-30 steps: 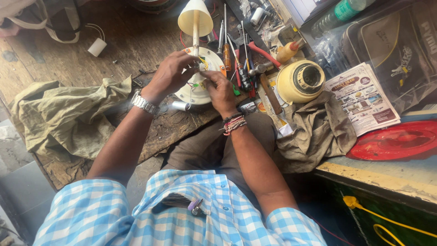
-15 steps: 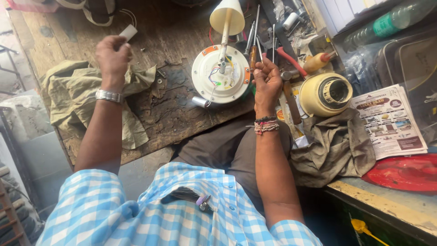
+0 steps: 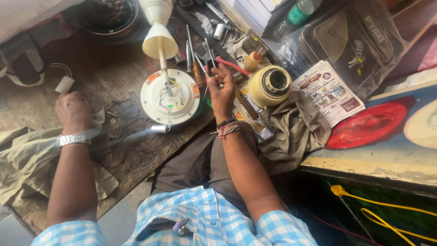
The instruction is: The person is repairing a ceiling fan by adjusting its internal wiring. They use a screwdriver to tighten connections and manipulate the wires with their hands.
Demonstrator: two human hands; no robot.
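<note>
The right hand (image 3: 221, 93) is raised palm toward the camera with its fingers curled in a loose grip around something small and thin, too small to make out; its wrist carries a band of threads and the forearm runs straight back toward the checked shirt. It hovers just beside the right rim of the round white fan base (image 3: 170, 98), which lies flat on the counter (image 3: 123, 136) with coloured wires showing in its middle and a thin rod rising to a cream cone-shaped cover (image 3: 159, 42). The left hand (image 3: 72, 111), wearing a metal watch, is closed in a fist, knuckles up, over the dark wood well to the left of the base; what it holds cannot be told, though a small white block (image 3: 64, 84) sits right at its top edge. Screwdrivers (image 3: 195, 68) lie in a row just behind the right hand, and a cream motor housing (image 3: 269, 85) stands to its right on a grey cloth (image 3: 296, 127). Bare wood lies between the two hands, and the counter's front edge runs close to the person's knees.
</note>
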